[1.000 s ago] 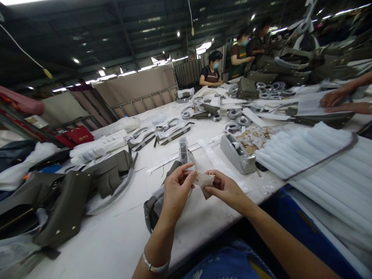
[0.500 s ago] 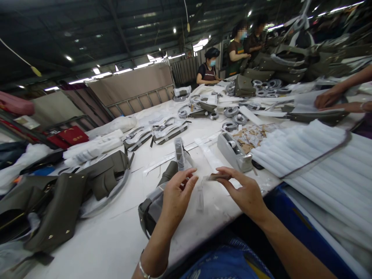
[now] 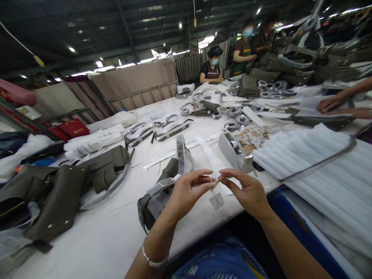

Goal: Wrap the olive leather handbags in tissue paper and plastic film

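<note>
My left hand pinches a thin pale string between thumb and fingertips. My right hand grips a small brown tag, seen nearly edge-on, with its fingertips almost touching the left ones. Below them dangles a small translucent square packet. Beside my left wrist, a dark olive handbag lies on the white table, partly hidden by my forearm. Its handle is wrapped in clear film and stands up behind my hand.
A grey tape dispenser stands beyond my right hand, beside a pile of small tags. White foam sheets are stacked at right. More olive bags lie at left. A co-worker's hand rests on a bag at far right.
My left hand has moved right and now meets the right hand at the tag, its fingers closing on the string. The hanging packet has swung right and shows its flat side.
</note>
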